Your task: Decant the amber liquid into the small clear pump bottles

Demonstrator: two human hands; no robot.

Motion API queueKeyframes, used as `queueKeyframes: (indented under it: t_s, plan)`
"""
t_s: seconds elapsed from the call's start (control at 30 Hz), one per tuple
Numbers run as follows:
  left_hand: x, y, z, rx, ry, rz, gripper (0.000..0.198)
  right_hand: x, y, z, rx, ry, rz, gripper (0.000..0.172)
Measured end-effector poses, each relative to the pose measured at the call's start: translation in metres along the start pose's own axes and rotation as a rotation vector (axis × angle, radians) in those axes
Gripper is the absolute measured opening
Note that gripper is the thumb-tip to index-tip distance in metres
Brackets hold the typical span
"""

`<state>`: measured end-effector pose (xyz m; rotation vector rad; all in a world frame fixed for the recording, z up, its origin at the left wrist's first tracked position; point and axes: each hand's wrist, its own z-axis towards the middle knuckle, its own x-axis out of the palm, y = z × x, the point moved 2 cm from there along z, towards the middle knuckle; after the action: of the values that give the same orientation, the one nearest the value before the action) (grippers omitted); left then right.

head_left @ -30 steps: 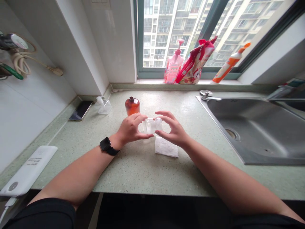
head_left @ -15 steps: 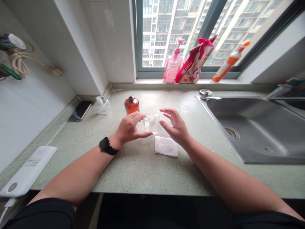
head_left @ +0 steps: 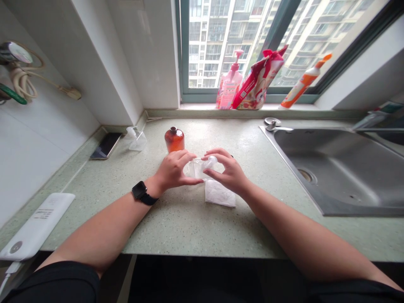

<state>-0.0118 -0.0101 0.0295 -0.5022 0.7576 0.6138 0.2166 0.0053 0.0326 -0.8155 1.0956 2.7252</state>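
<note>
My left hand [head_left: 178, 168], with a black watch on the wrist, is closed around the body of a small clear pump bottle [head_left: 195, 168]. The bottle is tilted, its pump head toward the right. My right hand [head_left: 227, 169] has its fingers closed round that pump head, thumb below and fingers above. An amber bottle [head_left: 174, 141] with an uncapped neck stands just behind my left hand. Below my right hand a folded white tissue [head_left: 220, 194] lies on the counter. A small dark thing behind my right fingers is mostly hidden.
On the left are another clear pump bottle [head_left: 136, 139], a phone [head_left: 105, 146] and a white power bank [head_left: 38, 227] with a cable. A steel sink [head_left: 347, 168] is at the right. A pink pump bottle [head_left: 229, 88], a red bag [head_left: 260, 84] and an orange-white bottle [head_left: 299, 86] stand by the window.
My right hand has moved left and closed its fingers on the pump head. The clear bottle has shifted and tilted slightly in my left hand.
</note>
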Motion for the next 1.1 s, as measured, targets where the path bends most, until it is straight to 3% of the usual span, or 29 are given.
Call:
queueKeyframes:
  t_s: [0.27, 0.7, 1.1]
  plan:
    - [-0.002, 0.002, 0.0, -0.021, -0.003, 0.012, 0.073, -0.011, 0.006, 0.004, 0.045, -0.064, 0.065, 0.025]
    - [0.001, 0.008, -0.001, -0.068, 0.017, 0.018, 0.071, -0.027, -0.006, 0.007, 0.222, -0.202, 0.343, 0.028]
    - [-0.001, 0.008, -0.001, -0.075, -0.003, 0.023, 0.072, -0.032, -0.006, 0.01, 0.239, -0.206, 0.316, 0.033]
